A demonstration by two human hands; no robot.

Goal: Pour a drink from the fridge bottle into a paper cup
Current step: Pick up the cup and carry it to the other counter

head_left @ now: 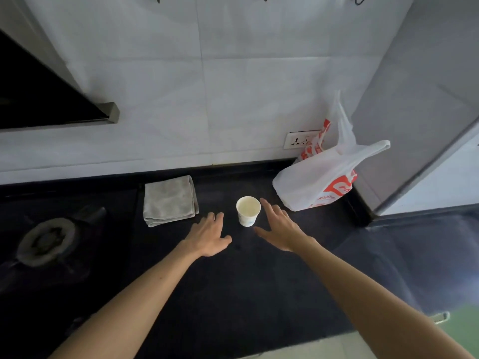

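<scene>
A white paper cup (248, 210) with a faint blue print stands upright on the black countertop (233, 281), near the back wall. My left hand (210, 235) hovers just left of the cup, fingers spread, holding nothing. On the cup's right, my right hand (278, 228) is open with its fingertips close to the rim, not touching it. No bottle is in view.
A folded grey cloth (169, 200) lies left of the cup. A white and orange plastic bag (318, 182) sits in the back right corner by a wall socket (298, 140). A gas burner (48, 242) is at the left, under a dark range hood (51, 99).
</scene>
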